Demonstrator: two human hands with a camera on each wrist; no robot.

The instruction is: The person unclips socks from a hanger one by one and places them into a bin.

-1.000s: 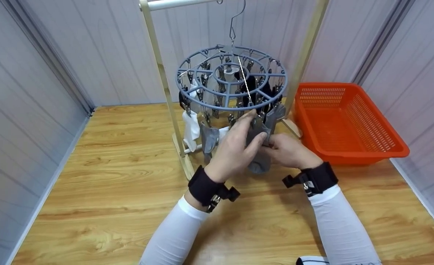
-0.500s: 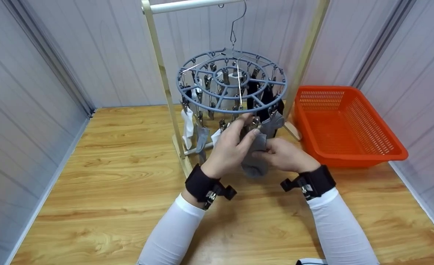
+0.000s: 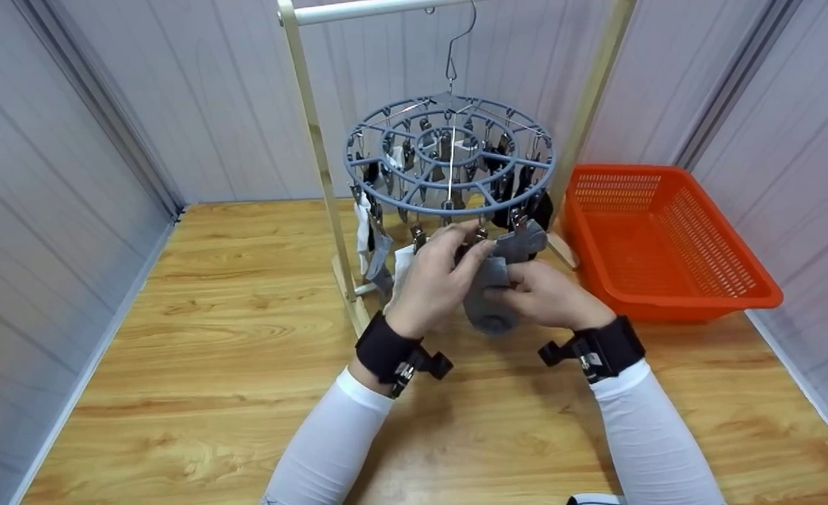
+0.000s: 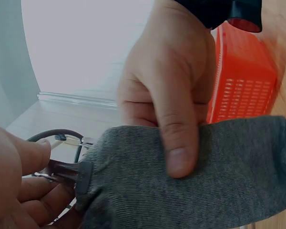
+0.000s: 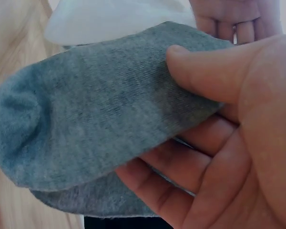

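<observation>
My left hand [image 3: 436, 284] pinches a metal clip [image 4: 69, 172] by its handles, below the front rim of a round grey sock hanger [image 3: 470, 212]. The clip's end meets the cuff of a grey sock [image 4: 181, 191], where the fabric is bunched. My right hand [image 3: 554, 294] holds that sock [image 5: 95, 109] below the clip, thumb on the near face and fingers behind. In the right wrist view a second grey layer [image 5: 105, 195] shows underneath. Whether it is another sock I cannot tell. The clip is mostly hidden by my left hand in the head view.
Several socks hang around the ring, among them a white sock [image 3: 362, 231] at the left and a grey sock [image 3: 523, 240] at the right. A wooden rack [image 3: 309, 105] bears the hanger. An orange basket [image 3: 695, 301] stands to the right on the wood-patterned surface [image 3: 231, 315].
The hanger has turned, its front side and nearby socks shifting left. Both hands stay at the grey sock, my left fingers now around the clip just below the rim.
</observation>
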